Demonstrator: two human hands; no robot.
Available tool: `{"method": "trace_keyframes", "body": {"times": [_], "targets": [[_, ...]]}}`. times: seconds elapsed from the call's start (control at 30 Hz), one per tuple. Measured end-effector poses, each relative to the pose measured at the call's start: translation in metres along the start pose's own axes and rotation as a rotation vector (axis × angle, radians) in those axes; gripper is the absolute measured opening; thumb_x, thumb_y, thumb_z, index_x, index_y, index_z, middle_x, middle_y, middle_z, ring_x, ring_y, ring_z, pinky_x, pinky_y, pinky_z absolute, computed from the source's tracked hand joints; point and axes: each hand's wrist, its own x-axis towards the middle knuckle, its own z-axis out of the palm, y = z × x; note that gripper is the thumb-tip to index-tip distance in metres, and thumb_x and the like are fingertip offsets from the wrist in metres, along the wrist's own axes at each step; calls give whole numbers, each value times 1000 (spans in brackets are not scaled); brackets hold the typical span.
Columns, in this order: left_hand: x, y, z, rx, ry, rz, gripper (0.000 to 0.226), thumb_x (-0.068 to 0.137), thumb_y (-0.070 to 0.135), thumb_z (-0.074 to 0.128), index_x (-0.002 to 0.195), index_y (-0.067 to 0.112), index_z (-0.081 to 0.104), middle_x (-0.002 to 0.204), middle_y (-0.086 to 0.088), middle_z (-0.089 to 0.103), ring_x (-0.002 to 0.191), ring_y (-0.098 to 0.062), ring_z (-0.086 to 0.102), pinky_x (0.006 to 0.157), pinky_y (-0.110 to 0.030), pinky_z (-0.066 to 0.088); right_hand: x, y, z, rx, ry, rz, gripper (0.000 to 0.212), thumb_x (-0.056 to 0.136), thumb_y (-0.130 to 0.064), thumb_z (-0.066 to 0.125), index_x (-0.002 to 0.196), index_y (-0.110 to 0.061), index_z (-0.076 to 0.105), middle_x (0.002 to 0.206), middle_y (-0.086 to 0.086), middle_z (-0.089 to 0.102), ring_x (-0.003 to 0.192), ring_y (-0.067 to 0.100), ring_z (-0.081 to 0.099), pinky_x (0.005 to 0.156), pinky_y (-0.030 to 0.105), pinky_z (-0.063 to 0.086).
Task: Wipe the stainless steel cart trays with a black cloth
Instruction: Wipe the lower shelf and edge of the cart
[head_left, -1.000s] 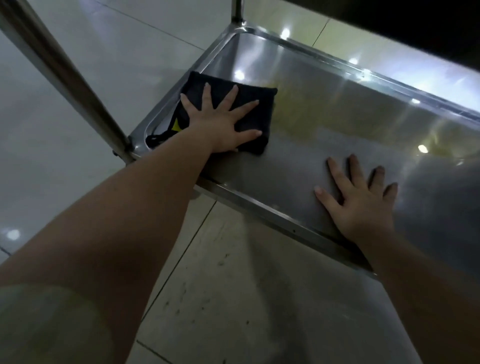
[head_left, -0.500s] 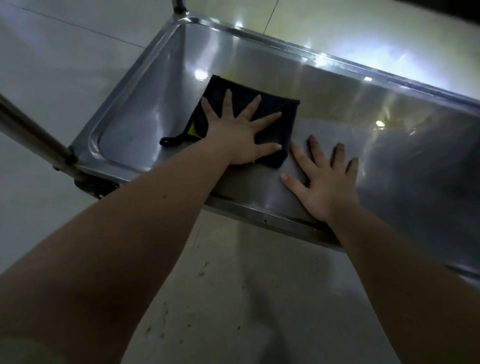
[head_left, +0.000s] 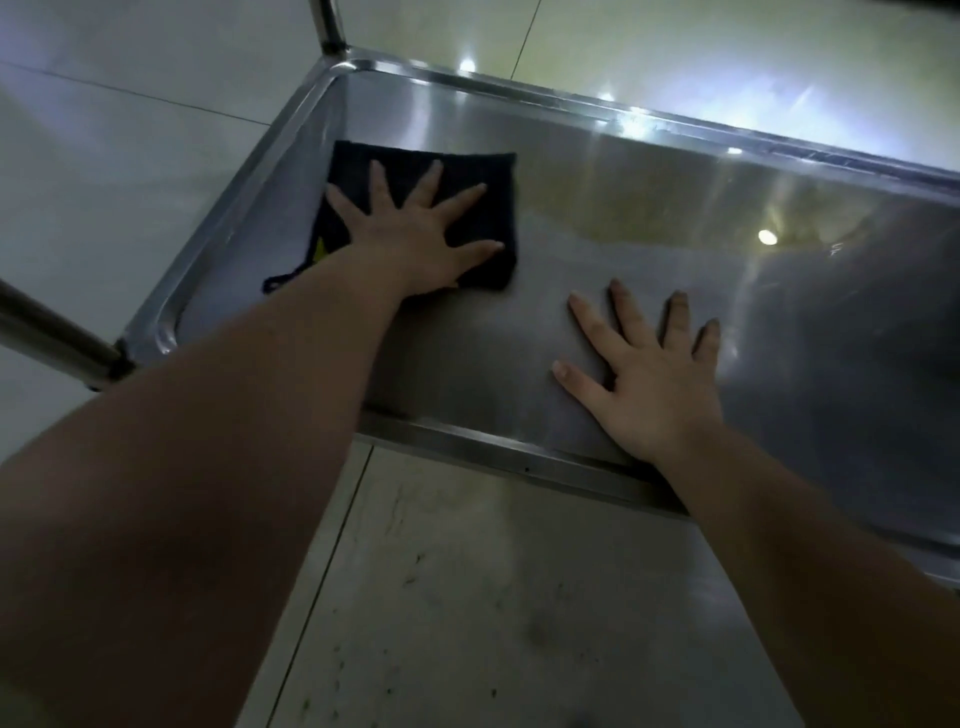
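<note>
Down low here: the pale glossy tiled floor (head_left: 467, 597) spreads under everything, and above it sits the shallow rectangular stainless steel cart tray (head_left: 519, 462), with a raised rim all round and ceiling lights glaring off its far side. A round steel cart post (head_left: 52, 338) meets the near-left corner. The left hand (head_left: 415, 228) lies flat on the folded black cloth (head_left: 488, 208), fingers splayed wide, nothing clenched, just pressing. That spread looks meant to pin the whole pad so it drags evenly. The cloth sits at the tray's left end, just beside the left wall. The right hand (head_left: 654, 384), fingers straight and gripping nothing, rests on bare steel near the front rim, apart from the cloth. I'd say it's bracing the cart against rolling. A small yellow tag (head_left: 320, 249) and thin dark loop (head_left: 280, 280) poke out by the left wrist.
</note>
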Motion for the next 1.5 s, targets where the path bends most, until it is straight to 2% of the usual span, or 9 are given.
{"method": "trace_keyframes", "body": {"times": [0.2,0.57,0.77,1.0,1.07,1.2,1.37,1.43,1.5], "targets": [[6,93,12,-13,-10,178,74,78,89,19,145,63,-1,163,15,-11,145,-41,-23,100,-77,-17,-3,11,-6,70,-27,-2,94,66,-90,-8,150,-48,-12,163,-12,-12,148,36,-13,117,59,-8],[3,-61,0,-7,68,-108,94,53,104,0,140,69,-1,164,16,-3,148,-40,-10,105,-77,-9,-35,90,-8,52,-39,-13,77,74,-88,-2,144,-59,-13,162,-17,-9,150,31,-8,115,62,-5],[17,42,7,-25,67,-11,85,66,97,10,143,65,-3,164,11,-9,146,-45,-16,100,-78,-13,-40,91,-2,69,13,16,78,77,-85,2,148,-55,-7,163,-16,-7,150,30,-8,116,61,-5],[6,193,22,-31,-6,190,79,80,88,22,149,57,-1,164,8,-12,143,-46,-23,99,-77,-18,-44,99,-1,325,156,94,82,85,-75,38,154,-35,18,161,-10,20,149,14,5,120,47,-4],[7,189,18,-185,27,216,72,85,81,25,150,54,11,165,9,-5,146,-43,-18,102,-73,-17,-44,99,-2,294,149,73,80,86,-74,35,153,-34,22,162,-12,17,150,16,5,119,47,-5],[19,121,4,-370,352,218,62,91,60,33,149,37,36,162,0,22,148,-42,7,116,-63,5,-41,95,-4,280,126,70,79,85,-72,37,152,-33,26,161,-11,21,150,20,10,120,50,-2],[13,58,31,-5,188,111,65,90,69,1,152,49,3,165,9,2,150,-35,-9,110,-69,-7,-11,61,-31,389,479,152,52,89,-36,59,134,-12,53,132,16,53,122,36,46,104,43,33],[10,62,34,-17,179,130,68,87,69,-7,152,49,-2,165,9,3,150,-31,-6,111,-71,-4,22,31,-43,310,422,90,57,92,-42,51,144,-21,43,148,14,40,137,37,31,114,47,21],[8,65,32,-68,165,142,72,83,71,-8,151,50,-4,165,10,3,151,-29,-4,112,-70,-1,51,7,-45,238,193,54,61,96,-57,35,153,-39,20,164,1,9,148,38,-2,119,55,-4]]}}
